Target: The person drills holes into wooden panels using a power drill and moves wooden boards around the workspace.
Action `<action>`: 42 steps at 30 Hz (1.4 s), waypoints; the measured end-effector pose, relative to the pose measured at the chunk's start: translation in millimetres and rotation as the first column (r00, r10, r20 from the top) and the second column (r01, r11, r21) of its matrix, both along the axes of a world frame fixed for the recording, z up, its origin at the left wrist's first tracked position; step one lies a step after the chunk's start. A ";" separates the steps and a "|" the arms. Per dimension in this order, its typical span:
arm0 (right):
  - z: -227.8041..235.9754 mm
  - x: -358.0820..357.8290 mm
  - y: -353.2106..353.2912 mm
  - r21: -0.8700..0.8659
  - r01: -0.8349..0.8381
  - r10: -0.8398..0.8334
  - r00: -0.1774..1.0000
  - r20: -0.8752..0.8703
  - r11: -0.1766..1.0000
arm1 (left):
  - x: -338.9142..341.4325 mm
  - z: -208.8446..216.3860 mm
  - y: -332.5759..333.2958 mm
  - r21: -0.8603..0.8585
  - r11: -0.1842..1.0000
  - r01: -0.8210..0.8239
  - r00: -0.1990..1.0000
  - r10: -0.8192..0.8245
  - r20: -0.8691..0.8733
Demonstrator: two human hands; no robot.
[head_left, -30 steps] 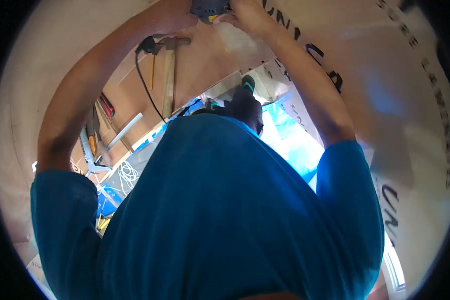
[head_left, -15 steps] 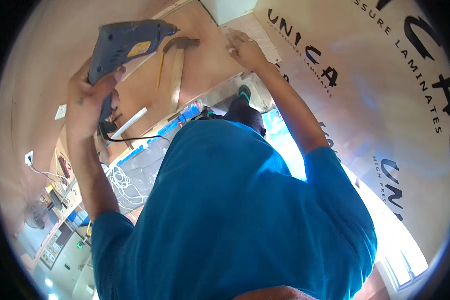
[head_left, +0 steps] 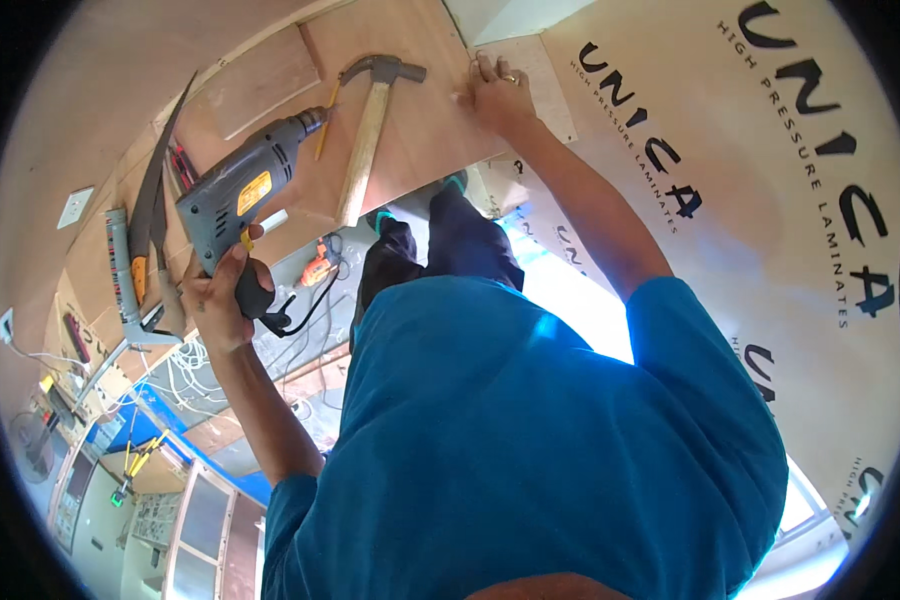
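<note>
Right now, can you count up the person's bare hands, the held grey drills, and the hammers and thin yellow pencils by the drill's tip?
Bare hands, a left hand and a right hand: 2
Grey drill with a yellow label, in the left hand: 1
Dark-headed hammer with a pale wooden handle: 1
Thin yellow pencil: 1
Total: 5

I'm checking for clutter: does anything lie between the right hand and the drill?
Yes: seen from above, the hammer and the yellow pencil lie on the brown board between the right hand and the drill held in the left hand.
</note>
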State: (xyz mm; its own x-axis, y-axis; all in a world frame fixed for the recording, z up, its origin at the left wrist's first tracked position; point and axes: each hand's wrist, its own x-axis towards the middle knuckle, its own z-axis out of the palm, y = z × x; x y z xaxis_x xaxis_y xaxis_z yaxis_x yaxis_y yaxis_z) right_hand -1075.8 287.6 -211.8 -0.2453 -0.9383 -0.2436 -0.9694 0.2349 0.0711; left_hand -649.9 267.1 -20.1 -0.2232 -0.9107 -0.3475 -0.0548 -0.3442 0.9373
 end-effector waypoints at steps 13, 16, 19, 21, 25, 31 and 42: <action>-2.5 -77.7 23.2 -0.115 0.182 -0.003 0.544 0.839 0.977 | 12.1 -32.8 31.3 0.021 0.994 -0.111 0.977 0.113 -0.184; -0.6 -69.2 83.1 -0.318 0.547 -0.151 0.647 0.747 0.774 | 9.5 -30.3 64.0 0.009 0.984 -0.175 0.965 0.174 -0.196; -3.4 -23.9 152.9 -0.446 0.406 0.031 0.711 0.702 0.797 | 7.5 -35.1 107.2 0.038 0.969 -0.243 0.951 0.246 -0.187; -2.3 -8.3 179.2 -0.511 0.254 0.110 0.809 0.577 0.821 | -0.1 -36.1 138.4 0.053 0.958 -0.283 0.937 0.288 -0.199; -10.7 -9.9 190.6 -0.572 0.057 0.227 0.882 0.413 0.818 | -11.3 -36.1 195.7 0.071 0.947 -0.315 0.937 0.322 -0.138; -19.5 -21.7 194.6 -0.643 0.126 0.213 0.881 0.422 0.755 | -25.3 -41.4 278.4 0.036 0.906 -0.421 0.899 0.422 -0.120; -39.6 -7.5 128.1 -0.629 -0.017 0.229 0.939 0.258 0.777 | -27.3 -52.1 368.1 0.052 0.785 -0.617 0.775 0.618 -0.127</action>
State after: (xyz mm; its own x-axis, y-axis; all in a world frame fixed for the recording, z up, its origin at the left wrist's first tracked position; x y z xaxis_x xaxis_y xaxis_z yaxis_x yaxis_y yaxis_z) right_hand -1083.3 415.7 -251.3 -0.1307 -0.9282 0.3484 -0.9384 0.0025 -0.3454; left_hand -677.2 635.3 -72.3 0.3432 -0.8662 -0.3633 0.2941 -0.2682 0.9174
